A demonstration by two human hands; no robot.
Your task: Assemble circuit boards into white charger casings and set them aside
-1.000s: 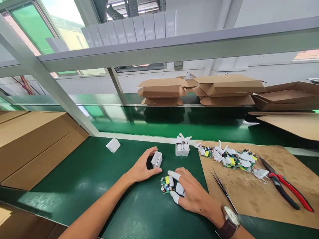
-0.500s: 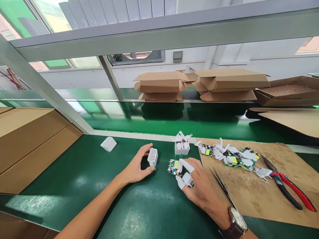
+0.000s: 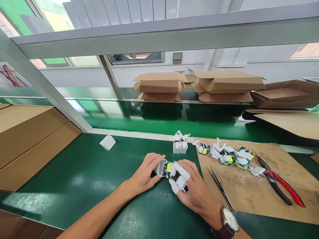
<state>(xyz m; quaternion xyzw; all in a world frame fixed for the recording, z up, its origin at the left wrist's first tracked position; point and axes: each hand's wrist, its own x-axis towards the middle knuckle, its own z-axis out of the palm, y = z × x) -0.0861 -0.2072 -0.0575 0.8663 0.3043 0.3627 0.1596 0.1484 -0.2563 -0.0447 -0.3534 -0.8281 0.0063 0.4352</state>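
Observation:
Between thumb and fingers, my left hand (image 3: 147, 172) grips a small white plastic housing (image 3: 159, 168), its open end turned to the right. My right hand (image 3: 191, 184), with white finger cots on thumb and forefinger, pinches a small circuit board (image 3: 168, 168) with a yellow component. A white plug piece (image 3: 181, 182) hangs by the board under the same fingers. The board's left end is at the housing's mouth; how far inside it reaches I cannot tell. Another white housing (image 3: 107, 142) lies on its side at the left.
Two filled white housings (image 3: 180, 146) stand behind my hands. On the brown board (image 3: 271, 196) at right lie several circuit boards (image 3: 229, 156), tweezers (image 3: 220, 187) and red-black pliers (image 3: 280, 182). Cardboard boxes (image 3: 159, 87) line the back; a large carton (image 3: 32, 142) stands left.
My left hand has closed on the white housing and moved it right. My right hand has brought the circuit board left, so that its end meets the housing's opening.

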